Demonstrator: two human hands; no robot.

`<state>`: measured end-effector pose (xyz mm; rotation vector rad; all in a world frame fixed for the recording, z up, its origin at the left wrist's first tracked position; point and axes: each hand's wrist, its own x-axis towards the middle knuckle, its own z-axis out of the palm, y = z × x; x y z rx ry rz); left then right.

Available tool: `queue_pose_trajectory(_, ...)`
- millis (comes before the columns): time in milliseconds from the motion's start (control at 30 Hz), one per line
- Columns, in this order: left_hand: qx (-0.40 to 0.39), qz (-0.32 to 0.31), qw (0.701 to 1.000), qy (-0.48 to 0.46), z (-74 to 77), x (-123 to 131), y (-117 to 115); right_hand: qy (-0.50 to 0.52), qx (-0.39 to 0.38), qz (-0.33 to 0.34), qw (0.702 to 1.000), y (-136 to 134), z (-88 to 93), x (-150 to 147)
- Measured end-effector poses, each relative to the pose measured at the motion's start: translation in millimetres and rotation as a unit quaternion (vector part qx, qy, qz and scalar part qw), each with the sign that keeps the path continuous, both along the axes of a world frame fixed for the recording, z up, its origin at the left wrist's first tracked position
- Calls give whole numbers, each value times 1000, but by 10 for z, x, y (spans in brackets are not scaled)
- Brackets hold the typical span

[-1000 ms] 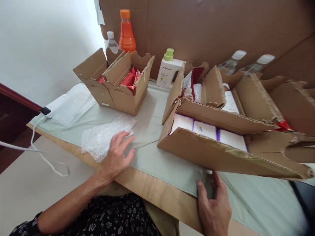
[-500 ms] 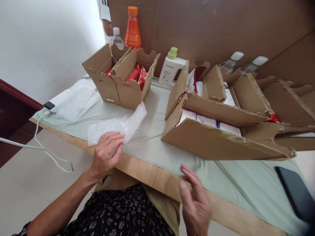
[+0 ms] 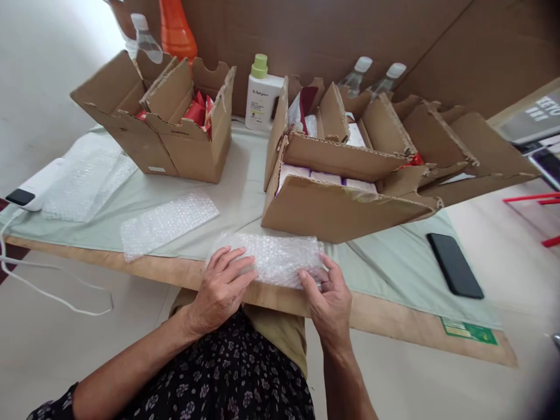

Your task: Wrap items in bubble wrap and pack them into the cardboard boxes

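Note:
A clear bubble wrap bag (image 3: 280, 256) lies across the table's front edge, between my hands. My left hand (image 3: 225, 286) grips its left end, curved fingers over the top and thumb hidden. At the right end, my right hand (image 3: 330, 297) pinches the bag with the thumb on top and fingers at the far side. Another flat bubble wrap bag (image 3: 168, 224) rests on the cloth to the left. Farther left is a stack of bubble wrap bags (image 3: 83, 181).
Cardboard boxes with red packets (image 3: 175, 134) stand at the back left. More cardboard boxes (image 3: 341, 216) hold white packs on the right. A white bottle (image 3: 260, 102) stands between them. A black phone (image 3: 455, 265) lies at right; a white device with a cable (image 3: 32, 186) sits at left.
My left hand has moved right, and my right hand has come up onto the table edge. Both now hold one bubble wrap bag; another is left lying flat. The view has shifted right.

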<state>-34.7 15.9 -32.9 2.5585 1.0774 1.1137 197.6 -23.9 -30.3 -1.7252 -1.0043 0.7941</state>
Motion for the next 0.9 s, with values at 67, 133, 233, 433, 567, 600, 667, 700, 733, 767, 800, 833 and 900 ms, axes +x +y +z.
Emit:
queue_pose_trajectory(67, -16, -12, 1000, 10, 47, 33, 13, -80, 15, -17, 997, -54, -27, 134)
queue_pose_trajectory(133, -42, -24, 999, 12, 87, 42, 9, -181, 39, -57, 981, -129, -33, 304)
queue_pose_trajectory(233, -57, -13, 998, -11, 134, 40, 0, -305, 96, -100, 942, -247, 37, 471)
queue_pose_trajectory(433, -62, -9, 998, 26, 130, 206, 133, -403, 157, 118, 894, 17, 181, -5)
queue_pose_trajectory(567, -133, -41, 983, 117, -2, 230, 207, -423, 95, 250, 866, 238, -4, -203)
queue_pose_trajectory(600, -145, -51, 980, 130, -36, 188, 206, -427, 88, 256, 863, 208, -68, -152)
queue_pose_trajectory(667, -150, -62, 978, 132, -88, 62, 187, -431, 96, 224, 869, 54, -179, 51)
queue_pose_trajectory(700, -143, -56, 981, 120, -103, -8, 176, -431, 107, 191, 876, -46, -213, 181)
queue_pose_trajectory(733, -132, -39, 985, 102, -112, -73, 170, -431, 119, 154, 881, -142, -227, 312)
queue_pose_trajectory(767, -120, -11, 989, 80, -117, -128, 174, -432, 129, 119, 885, -220, -220, 431)
queue_pose_trajectory(800, -110, 23, 992, 58, -121, -168, 189, -435, 136, 91, 886, -267, -199, 527)
queue_pose_trajectory(833, -104, 58, 992, 40, -125, -191, 215, -439, 139, 74, 885, -278, -169, 595)
queue_pose_trajectory(900, -96, 115, 989, 19, -136, -184, 279, -452, 131, 71, 880, -196, -115, 653)
